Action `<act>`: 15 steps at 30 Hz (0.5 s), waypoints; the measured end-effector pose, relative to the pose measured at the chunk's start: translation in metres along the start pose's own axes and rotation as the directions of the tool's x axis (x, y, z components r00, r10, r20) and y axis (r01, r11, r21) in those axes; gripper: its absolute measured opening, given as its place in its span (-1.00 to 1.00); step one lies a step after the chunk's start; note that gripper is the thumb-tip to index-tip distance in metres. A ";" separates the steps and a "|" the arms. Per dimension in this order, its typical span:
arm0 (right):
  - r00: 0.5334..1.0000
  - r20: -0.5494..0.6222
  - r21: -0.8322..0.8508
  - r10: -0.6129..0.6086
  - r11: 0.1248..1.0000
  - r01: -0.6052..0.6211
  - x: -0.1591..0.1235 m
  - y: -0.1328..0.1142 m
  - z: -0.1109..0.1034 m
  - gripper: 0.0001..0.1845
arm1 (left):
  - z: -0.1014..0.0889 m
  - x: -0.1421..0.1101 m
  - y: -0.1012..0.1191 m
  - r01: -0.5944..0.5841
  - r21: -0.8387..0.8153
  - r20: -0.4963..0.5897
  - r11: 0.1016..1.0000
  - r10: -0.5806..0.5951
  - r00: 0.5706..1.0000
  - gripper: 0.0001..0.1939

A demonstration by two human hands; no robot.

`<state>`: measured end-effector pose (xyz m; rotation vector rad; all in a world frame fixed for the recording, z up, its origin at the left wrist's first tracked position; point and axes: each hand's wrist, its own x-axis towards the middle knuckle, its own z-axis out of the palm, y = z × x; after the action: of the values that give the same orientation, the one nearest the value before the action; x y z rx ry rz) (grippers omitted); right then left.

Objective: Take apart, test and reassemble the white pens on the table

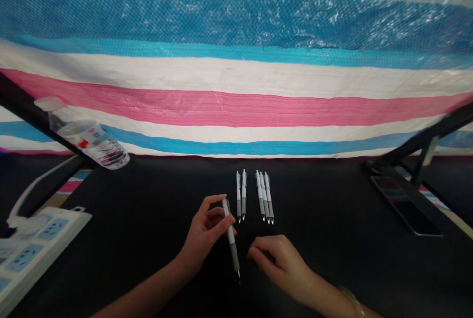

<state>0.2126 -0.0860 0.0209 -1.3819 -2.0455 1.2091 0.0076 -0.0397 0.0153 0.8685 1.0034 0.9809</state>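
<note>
My left hand (207, 229) grips a white pen (230, 234) with a grey grip section, thumb and fingers around its upper barrel and the index fingertip at its top end. The pen slants, its tip pointing down towards me. To the right, my right hand (279, 264) rests low with its fingers curled in, and nothing shows in it. Beyond the hands lie more pens of the same look, tips towards me: a pair of pens (241, 194) on the left and a group of three pens (264, 194) on the right.
The black table (148, 199) ends at a striped plastic sheet (236, 108). At left are a clear bottle (94, 140) and a white power strip (48, 244) with a plugged-in cable. A phone (404, 204) lies at right, near a black support bar (417, 135).
</note>
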 end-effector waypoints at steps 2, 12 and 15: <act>1.000 0.000 -0.004 -0.001 1.000 0.001 0.000 0.001 0.000 -0.65 | 0.000 0.001 0.001 0.014 -0.013 -0.002 1.000 -0.014 1.000 -0.39; 1.000 0.014 0.003 -0.003 1.000 0.003 0.000 -0.003 -0.002 -0.64 | 0.002 0.005 0.005 0.043 -0.041 -0.030 0.998 -0.044 0.999 -0.43; 1.000 0.010 0.006 -0.004 1.000 0.004 0.001 -0.003 -0.002 -0.66 | 0.003 0.005 0.006 0.068 -0.042 -0.032 0.997 -0.070 0.997 -0.39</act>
<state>0.2119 -0.0849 0.0237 -1.3717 -2.0488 1.2212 0.0100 -0.0333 0.0204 0.7808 1.0320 0.9568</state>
